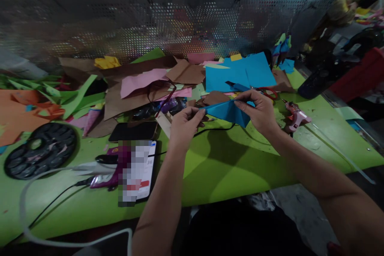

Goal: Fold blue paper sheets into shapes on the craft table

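Between my hands, above the green table [216,180], is a folded piece of blue paper [223,113]. My left hand [186,124] pinches its left end between thumb and fingers. At the upper right edge, my right hand [258,110] grips it the same way. The paper's right part flares downward into a pointed fold. Just behind my right hand lie a blue-handled cutter [240,87] and red-handled scissors [271,93], partly covered. A larger blue sheet [240,70] spreads out behind them.
A pink glue gun [297,117] lies to the right. On the left are a black round palette [42,150], a dark phone [133,131], a lit phone [144,174] and trailing cables. Brown, pink, green and orange papers [27,112] crowd the back, below a perforated metal panel [180,20].
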Tool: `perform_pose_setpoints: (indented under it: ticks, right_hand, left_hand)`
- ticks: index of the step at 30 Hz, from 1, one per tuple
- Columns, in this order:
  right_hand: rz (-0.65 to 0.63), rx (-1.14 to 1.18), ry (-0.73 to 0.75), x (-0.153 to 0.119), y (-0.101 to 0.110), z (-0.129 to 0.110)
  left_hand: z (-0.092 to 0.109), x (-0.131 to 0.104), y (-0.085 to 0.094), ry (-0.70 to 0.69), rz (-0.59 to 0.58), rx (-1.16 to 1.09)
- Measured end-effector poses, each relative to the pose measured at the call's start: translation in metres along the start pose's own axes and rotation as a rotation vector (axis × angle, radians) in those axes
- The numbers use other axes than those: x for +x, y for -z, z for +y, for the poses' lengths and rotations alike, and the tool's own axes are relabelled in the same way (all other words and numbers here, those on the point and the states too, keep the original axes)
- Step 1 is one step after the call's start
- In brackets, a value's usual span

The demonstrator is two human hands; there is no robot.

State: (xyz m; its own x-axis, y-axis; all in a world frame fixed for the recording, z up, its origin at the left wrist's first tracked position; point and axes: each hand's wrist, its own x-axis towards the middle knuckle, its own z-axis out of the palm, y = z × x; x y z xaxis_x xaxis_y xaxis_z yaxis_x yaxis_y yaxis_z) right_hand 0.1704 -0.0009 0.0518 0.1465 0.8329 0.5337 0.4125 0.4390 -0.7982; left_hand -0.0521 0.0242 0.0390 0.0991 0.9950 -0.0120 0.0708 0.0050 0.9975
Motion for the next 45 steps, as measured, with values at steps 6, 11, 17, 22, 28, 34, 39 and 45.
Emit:
perform_pose_setpoints:
  ticks: [6,11,17,22,28,34,39,45]
  right_hand:
    - [0.005,-0.014,0.015,-0.0009,-0.0002,-0.0006]
    - [-0.017,-0.008,0.022,-0.0027,-0.0016,-0.0009]
    - [-0.066,-0.019,0.050,-0.0048,-0.0030,-0.0011]
    - [-0.094,-0.010,0.033,-0.0051,-0.0030,-0.0012]
    - [-0.099,0.054,-0.025,-0.0048,-0.0039,-0.0028]
    - [-0.118,0.055,-0.059,-0.0061,-0.0050,-0.0069]
    - [-0.150,0.114,-0.081,-0.0047,-0.0039,-0.0052]
    - [-0.157,0.136,-0.113,-0.0016,-0.0006,-0.0021]
  left_hand:
    - [0.0027,-0.0029,-0.0018,-0.010,0.059,-0.025]
    - [0.0050,-0.0047,-0.0026,-0.068,-0.034,0.038]
    - [0.0055,-0.0061,-0.0015,-0.119,-0.205,0.187]
    - [0.0046,-0.0048,0.0002,-0.141,-0.236,0.244]
    - [0.0055,-0.0049,-0.0001,-0.197,-0.172,0.289]
    - [0.0042,-0.0065,0.0018,-0.234,-0.127,0.354]
    - [0.0062,-0.0028,0.0036,-0.320,-0.104,0.418]
    - [0.0068,0.0003,0.0050,-0.446,-0.161,0.384]
